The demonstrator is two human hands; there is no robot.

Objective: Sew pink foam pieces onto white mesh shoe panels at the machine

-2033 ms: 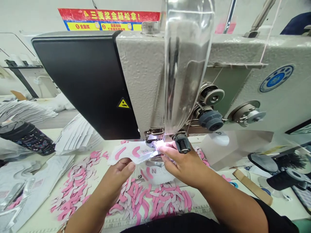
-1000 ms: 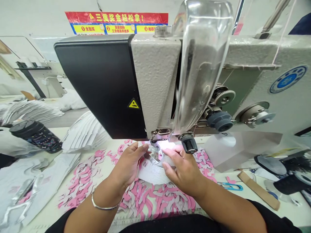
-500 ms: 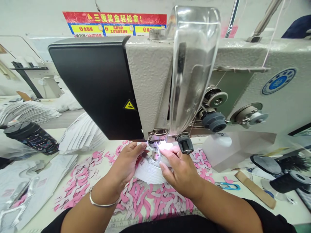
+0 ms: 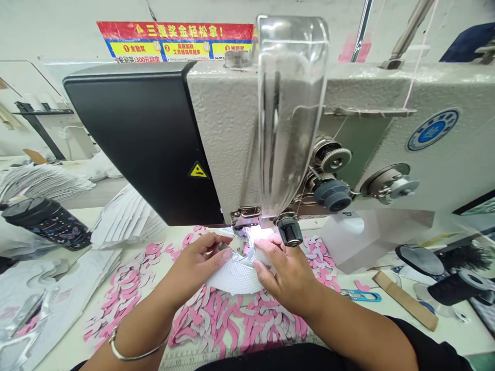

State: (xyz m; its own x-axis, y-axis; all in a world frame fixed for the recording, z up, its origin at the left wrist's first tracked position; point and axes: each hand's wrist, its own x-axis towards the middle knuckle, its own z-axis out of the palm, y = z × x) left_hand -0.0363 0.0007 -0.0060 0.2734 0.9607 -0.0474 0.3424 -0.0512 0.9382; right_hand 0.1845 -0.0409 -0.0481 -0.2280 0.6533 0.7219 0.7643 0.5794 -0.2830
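Left hand [image 4: 195,262] has slid lower, grasping white piece [image 4: 235,278] at 10 o'clock. Right hand [image 4: 288,270] pinches 2 o'clock; work likely steadied.

2 hands [image 4: 199,263] | 1 held workpiece [image 4: 235,275] | 1 tumbler [image 4: 48,226] | 1 bracelet [image 4: 115,347] | 1 poster [image 4: 174,32]

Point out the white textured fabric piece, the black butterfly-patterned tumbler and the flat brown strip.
White textured fabric piece [image 4: 235,276], head view: near part.
Black butterfly-patterned tumbler [image 4: 53,225], head view: patterned side.
Flat brown strip [image 4: 406,301], head view: middle.
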